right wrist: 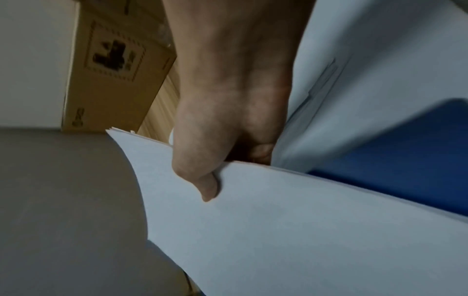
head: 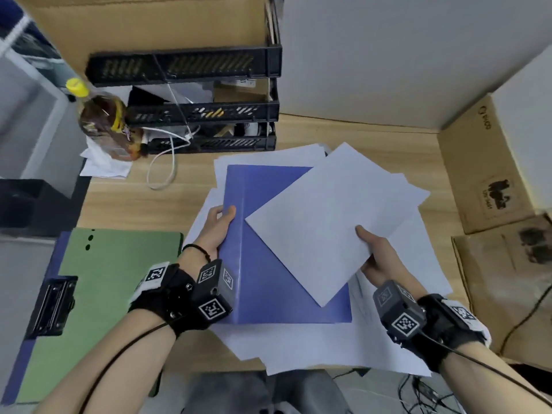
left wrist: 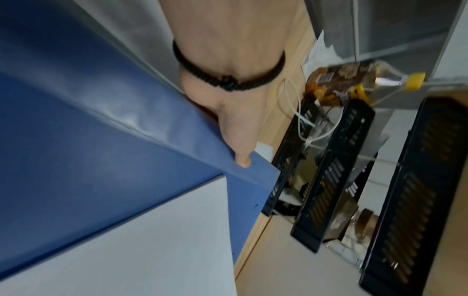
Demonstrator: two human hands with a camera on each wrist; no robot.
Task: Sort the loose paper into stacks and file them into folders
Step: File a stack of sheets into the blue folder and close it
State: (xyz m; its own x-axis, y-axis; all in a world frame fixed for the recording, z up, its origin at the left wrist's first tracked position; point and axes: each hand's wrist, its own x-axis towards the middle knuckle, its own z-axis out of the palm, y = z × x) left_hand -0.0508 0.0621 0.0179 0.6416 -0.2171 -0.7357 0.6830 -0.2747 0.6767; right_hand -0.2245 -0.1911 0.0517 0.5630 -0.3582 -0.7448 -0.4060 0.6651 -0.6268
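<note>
Paper [head: 328, 222] is held as a thin stack in the right hand [head: 378, 255], pinched between thumb on top and fingers underneath, tilted askew above the blue folder [head: 268, 294]. The folder is gripped at its left edge by the left hand [head: 216, 228], thumb on the cover and fingers hidden below, and it lies on loose sheets [head: 298, 345] spread over the worktop [head: 134, 201]. A green folder [head: 104, 279] lies well apart to the left.

Several slips are likely from here. The stack is pinched at one corner only, so sheets could fan out or droop and catch on the folder's edge. The folder appears shut, so the stack may be laid on top rather than filed. The folder rests on slick paper, so it could slide when lifted.
</note>
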